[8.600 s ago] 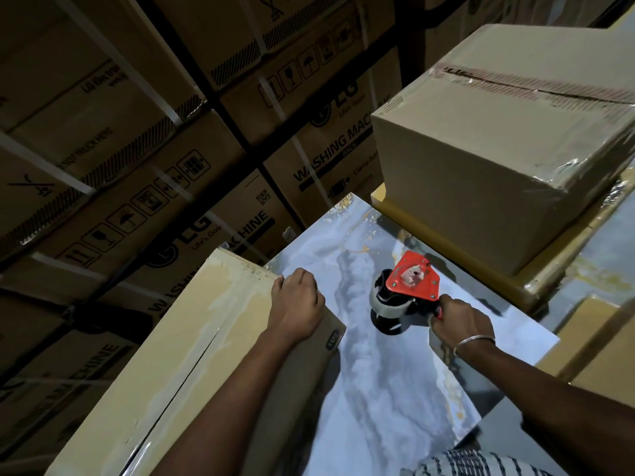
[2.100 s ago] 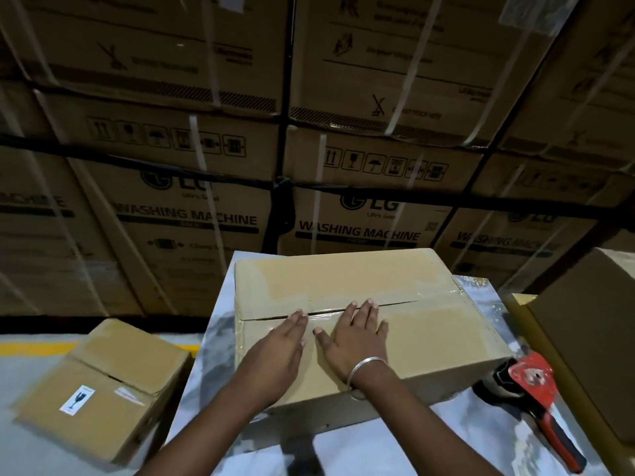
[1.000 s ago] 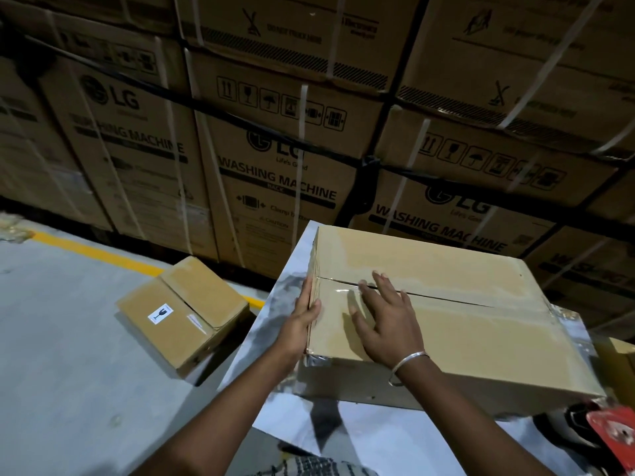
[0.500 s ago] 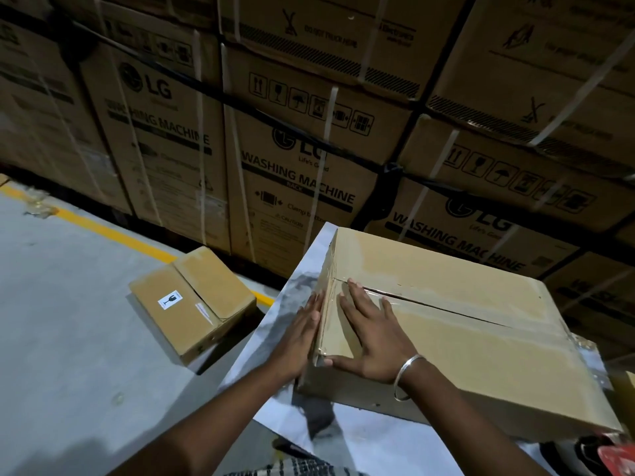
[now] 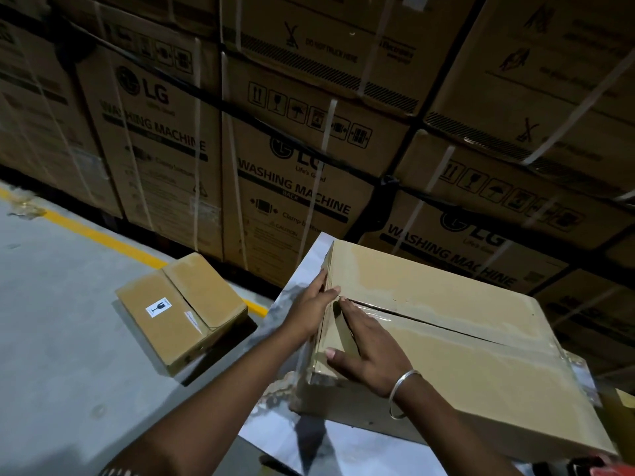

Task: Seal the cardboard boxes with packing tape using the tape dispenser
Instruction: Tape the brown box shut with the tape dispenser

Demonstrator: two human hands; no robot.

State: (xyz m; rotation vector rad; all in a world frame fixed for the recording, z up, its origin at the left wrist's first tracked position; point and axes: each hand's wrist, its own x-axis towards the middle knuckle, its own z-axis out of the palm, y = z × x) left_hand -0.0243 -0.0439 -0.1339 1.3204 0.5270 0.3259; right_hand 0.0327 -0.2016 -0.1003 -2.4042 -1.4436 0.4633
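A cardboard box point(image 5: 446, 345) is seen lying on a marbled bench point(image 5: 302, 266), its top flaps closed and a strip of clear tape point(image 5: 429, 321) laid along the centre seam. The left hand point(image 5: 309, 310) is pressed flat against the left end of the box, fingers straight and held together, the fingertips reaching the top edge where the seam ends. The right hand point(image 5: 367, 352) is laid on the top near the left corner, fingers spread and extended toward the seam, the thumb stretched out along the near edge; nothing is pinched by either hand. A metal bangle point(image 5: 402, 393) is worn on the right wrist. A red object at the lower right corner is cut off by the frame edge and cannot be identified. On the floor to the left, a smaller box point(image 5: 178, 310) with a fragile sticker is seen beside a yellow line point(image 5: 103, 235). Stacked washing machine cartons point(image 5: 285, 166) fill the far side.
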